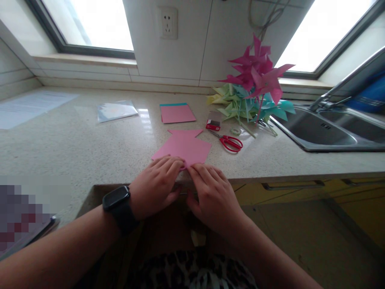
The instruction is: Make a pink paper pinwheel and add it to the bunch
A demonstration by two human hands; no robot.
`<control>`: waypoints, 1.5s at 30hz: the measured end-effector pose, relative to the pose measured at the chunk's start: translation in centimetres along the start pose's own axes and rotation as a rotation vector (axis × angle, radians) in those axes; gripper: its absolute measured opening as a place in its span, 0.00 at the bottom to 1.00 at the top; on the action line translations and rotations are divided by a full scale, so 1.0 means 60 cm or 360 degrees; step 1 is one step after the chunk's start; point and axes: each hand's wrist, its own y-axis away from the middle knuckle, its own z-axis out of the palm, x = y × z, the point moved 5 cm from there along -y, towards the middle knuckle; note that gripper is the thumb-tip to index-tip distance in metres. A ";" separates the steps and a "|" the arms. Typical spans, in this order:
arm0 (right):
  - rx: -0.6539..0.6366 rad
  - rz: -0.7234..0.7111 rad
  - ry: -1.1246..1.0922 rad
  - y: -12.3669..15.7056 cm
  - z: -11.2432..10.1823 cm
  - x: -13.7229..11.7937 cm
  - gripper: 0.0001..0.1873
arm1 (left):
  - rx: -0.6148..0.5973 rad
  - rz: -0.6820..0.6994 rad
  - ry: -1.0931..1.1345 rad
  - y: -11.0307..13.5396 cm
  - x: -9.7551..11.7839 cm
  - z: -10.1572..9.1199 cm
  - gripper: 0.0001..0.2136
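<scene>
A pink paper sheet lies at the counter's front edge, its near corner curled up between my hands. My left hand, with a black watch on the wrist, has its fingers closed on the curled part from the left. From the right, the bent fingers of my right hand press on the same corner. Both thumbs hang lower, by the counter edge. Beyond the sheet lies another pink paper piece with pointed ends, partly covered. Red-handled scissors rest to the right, near a small red box.
Stacked pink and blue paper squares lie behind. A clear plastic packet and a printed sheet are leftward. Paper pinwheels and a small tape roll stand and lie before the steel sink.
</scene>
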 end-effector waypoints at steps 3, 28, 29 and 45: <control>-0.0027 -0.0001 -0.0002 -0.003 -0.002 -0.001 0.30 | 0.0016 -0.0020 -0.0066 0.004 -0.005 0.006 0.28; -0.0147 0.0064 0.0008 -0.020 0.003 -0.010 0.39 | -0.0008 -0.0094 -0.0095 0.003 -0.015 0.000 0.30; -0.0151 0.0058 0.0008 -0.021 0.003 -0.010 0.40 | -0.0009 -0.0095 -0.0097 0.003 -0.015 0.001 0.30; -0.0244 0.0034 -0.0031 -0.036 0.003 0.001 0.42 | 0.0048 -0.0094 -0.0157 0.007 -0.012 0.005 0.28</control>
